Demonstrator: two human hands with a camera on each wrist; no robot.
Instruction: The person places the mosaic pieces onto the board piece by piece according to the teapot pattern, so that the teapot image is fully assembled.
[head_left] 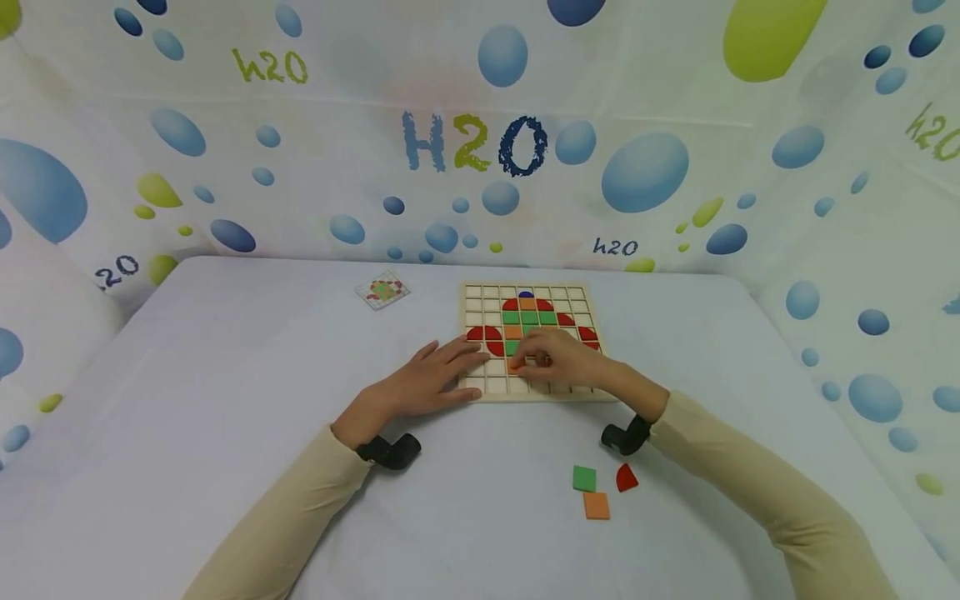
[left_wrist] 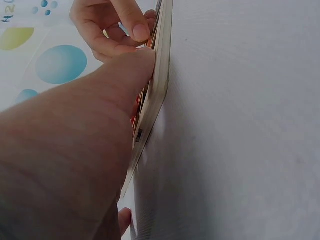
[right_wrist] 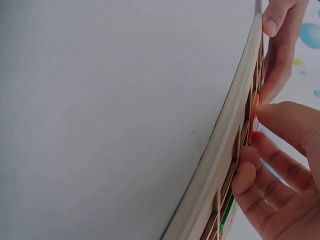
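Observation:
A wooden grid board (head_left: 495,385) lies on the table, with red, green, orange and blue pieces set in several of its cells. My right hand (head_left: 558,357) is over the board's lower middle, thumb and index finger pinching an orange square tile (right_wrist: 254,112) at a cell. In the right wrist view the tile sits partly above the grid's ribs. My left hand (head_left: 431,379) rests with spread, straight fingers on the board's left edge. The right hand covers part of the lower right cells.
Nearer me on the table lie a green square tile (head_left: 584,478), an orange square tile (head_left: 597,506) and a red quarter-round piece (head_left: 626,477). A small pattern card (head_left: 382,290) lies left of the board's far corner. A printed curtain (head_left: 337,167) hangs behind the table.

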